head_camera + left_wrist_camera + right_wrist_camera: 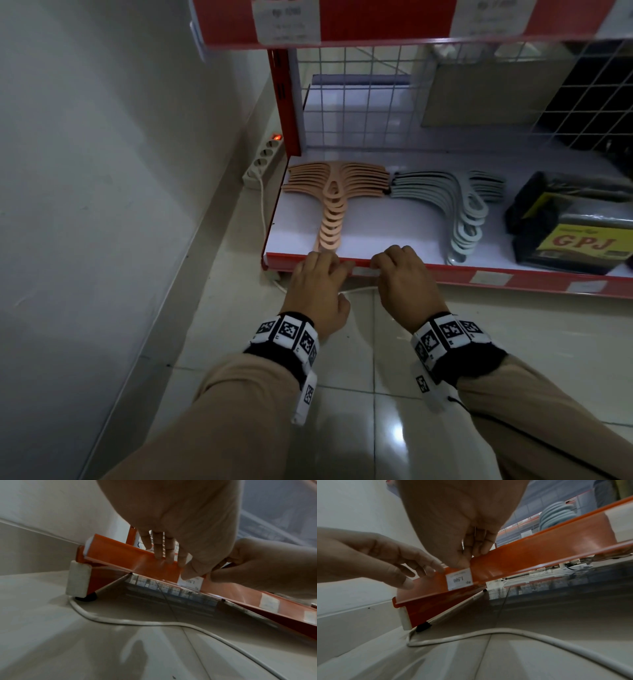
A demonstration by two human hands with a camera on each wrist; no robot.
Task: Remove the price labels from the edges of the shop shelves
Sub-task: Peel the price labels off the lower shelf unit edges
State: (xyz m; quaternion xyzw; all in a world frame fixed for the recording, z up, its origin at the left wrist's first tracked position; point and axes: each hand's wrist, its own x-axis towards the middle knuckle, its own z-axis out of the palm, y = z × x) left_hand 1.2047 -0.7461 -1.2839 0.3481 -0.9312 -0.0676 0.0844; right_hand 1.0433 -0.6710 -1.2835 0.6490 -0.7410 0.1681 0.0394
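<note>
The bottom shelf's red edge strip (428, 274) carries a white price label (459, 579) marked 1.500, which sits between my two hands (364, 272). My right hand (467, 559) curls over the strip's top edge, thumb in front and fingers behind, and pinches the label's top. My left hand (171, 561) lies just left of the label, its straight fingers (426, 566) resting on the strip and its thumb near the label's corner. Two more labels (490, 277) (586, 286) sit further right on the same strip. The upper shelf edge holds two others (287, 20) (493, 17).
On the shelf lie peach hangers (332, 192), grey-blue hangers (459, 205) and a black GPJ pack (575, 233), with a wire grid behind. A power strip (263, 161) stands by the left wall. Its white cable (137, 622) runs over the tiled floor under my hands.
</note>
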